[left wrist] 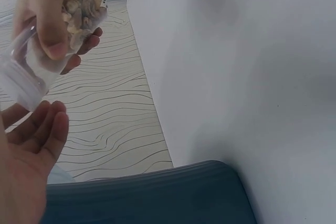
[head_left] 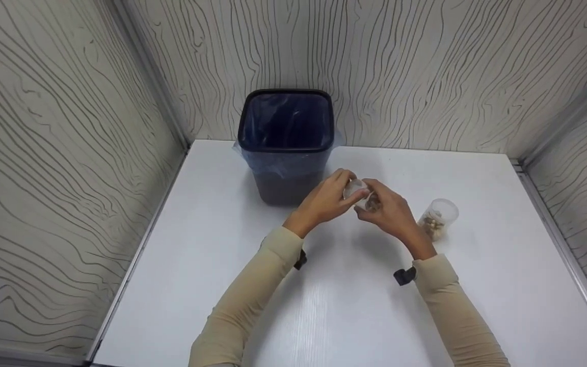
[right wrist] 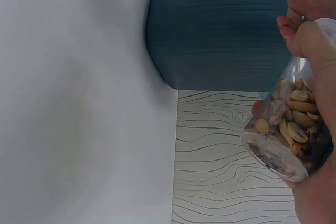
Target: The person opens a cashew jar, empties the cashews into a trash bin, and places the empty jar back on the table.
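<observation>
My right hand [head_left: 391,210] grips a clear plastic jar [right wrist: 286,124] part-filled with tan and brown nut-like pieces. The jar is tilted, its base toward the right hand's palm side and its whitish translucent lid end [left wrist: 23,80] toward my left hand [head_left: 325,200]. In the head view the left thumb and fingers curl round that lid end. The left wrist view shows the left fingers [left wrist: 50,129] bent beside its edge. Both hands are above the white table, just right of the bin. A second clear jar [head_left: 435,222] with similar pieces stands by the right wrist.
A dark bin [head_left: 286,181] with a bluish plastic liner [head_left: 281,163] stands at the back of the white table [head_left: 207,204]. Wood-grain panels [head_left: 390,66] enclose the back and both sides. Small black devices [head_left: 404,276] sit under the wrists.
</observation>
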`<state>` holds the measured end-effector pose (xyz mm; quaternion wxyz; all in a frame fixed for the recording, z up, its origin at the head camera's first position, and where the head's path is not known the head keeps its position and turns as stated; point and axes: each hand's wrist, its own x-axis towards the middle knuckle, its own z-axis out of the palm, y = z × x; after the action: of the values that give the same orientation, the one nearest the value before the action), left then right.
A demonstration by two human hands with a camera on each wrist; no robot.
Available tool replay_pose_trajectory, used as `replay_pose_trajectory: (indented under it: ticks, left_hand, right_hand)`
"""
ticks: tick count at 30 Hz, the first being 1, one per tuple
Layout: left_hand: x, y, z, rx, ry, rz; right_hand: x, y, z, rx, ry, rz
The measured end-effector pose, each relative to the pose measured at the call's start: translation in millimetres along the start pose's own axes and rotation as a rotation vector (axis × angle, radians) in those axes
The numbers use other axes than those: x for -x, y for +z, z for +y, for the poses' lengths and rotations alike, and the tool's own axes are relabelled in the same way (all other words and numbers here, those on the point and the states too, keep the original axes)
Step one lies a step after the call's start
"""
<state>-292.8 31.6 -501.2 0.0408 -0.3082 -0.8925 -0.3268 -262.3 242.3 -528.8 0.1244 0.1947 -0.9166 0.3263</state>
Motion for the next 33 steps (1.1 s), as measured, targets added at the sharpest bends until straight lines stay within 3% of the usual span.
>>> replay_pose_trajectory:
  ticks: [4, 9, 12, 22, 26, 33]
  left_hand:
    - [1.2, -0.9, -1.4, 0.027, -0.027, -0.02]
    - [2.3, -6.1, -3.2, 0.076, 0.005, -0.014]
    - [2.6, -9.2, -4.4, 0.099, 0.062, 0.003]
    - [3.0, -19.4, -8.6, 0.124, 0.35, 0.062]
    - [3.6, -21.9, -9.5, 0.12, 0.399, 0.052]
    - [3.9, -23.8, -8.5, 0.119, 0.423, 0.012]
  right_hand:
    - [-1, -2, 1, 0.003, 0.011, -0.005]
    - [-1, -1, 3, 0.01, 0.024, -0.008]
    - [-1, -1, 3, 0.015, 0.036, -0.019]
    - [-2, -1, 4, 0.019, 0.037, -0.02]
    - [-2, -2, 4, 0.018, 0.028, -0.018]
    - [-5, -6, 3, -0.001, -0.002, -0.031]
